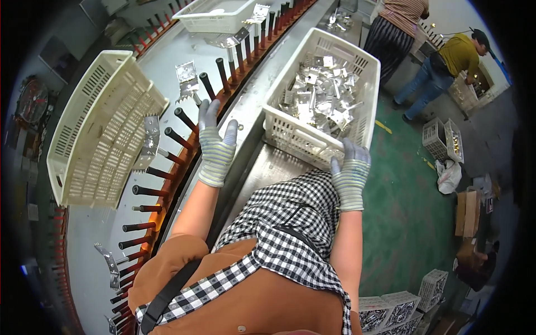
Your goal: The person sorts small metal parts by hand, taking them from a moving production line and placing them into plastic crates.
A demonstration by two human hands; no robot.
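Note:
My left hand (pixel 216 153), in a striped grey glove, is held up with fingers apart beside a row of dark-handled pegs (pixel 177 138). Nothing shows in its grasp. Just beyond its fingertips is a shiny toothed metal bracket (pixel 187 79); a similar bracket (pixel 148 142) sits on a peg farther left. My right hand (pixel 352 173), gloved alike, has its fingers curled over the near right corner of a white plastic crate (pixel 312 139). Small shiny metal parts (pixel 326 95) are heaped inside this crate, which rests on a metal ledge (pixel 276 167).
An upended white crate (pixel 100 134) leans among the pegs at left, and another white crate (pixel 218 19) stands at the far end. Two people (pixel 446 72) work at the back right. Several filled crates (pixel 391 307) are stacked on the green floor (pixel 413 223) at lower right.

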